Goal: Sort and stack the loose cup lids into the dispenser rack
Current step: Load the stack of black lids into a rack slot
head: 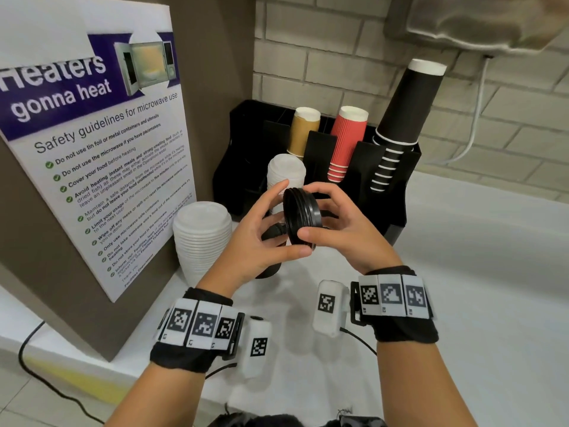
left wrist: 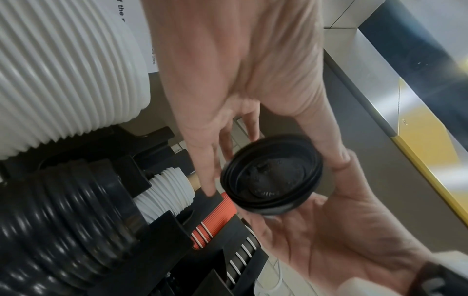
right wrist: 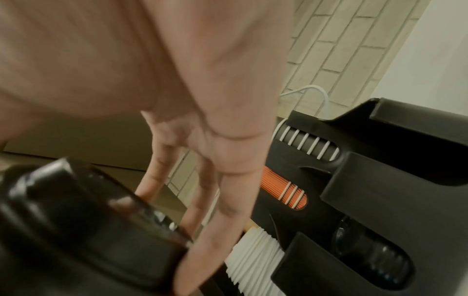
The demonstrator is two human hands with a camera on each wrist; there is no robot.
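Observation:
I hold a short stack of black cup lids on edge in front of the black dispenser rack. My left hand grips it from the left and my right hand from the right, thumbs on its lower rim. The left wrist view looks into the lids' hollow underside, between my left fingers and the right palm. Blurred, the lids fill the lower left of the right wrist view beside my right fingers. White lids fill a front rack slot.
A tall loose stack of white lids stands on the white counter by the microwave sign. A black lid stack stands under my left hand. Tan, red and black cups fill the rack's rear slots.

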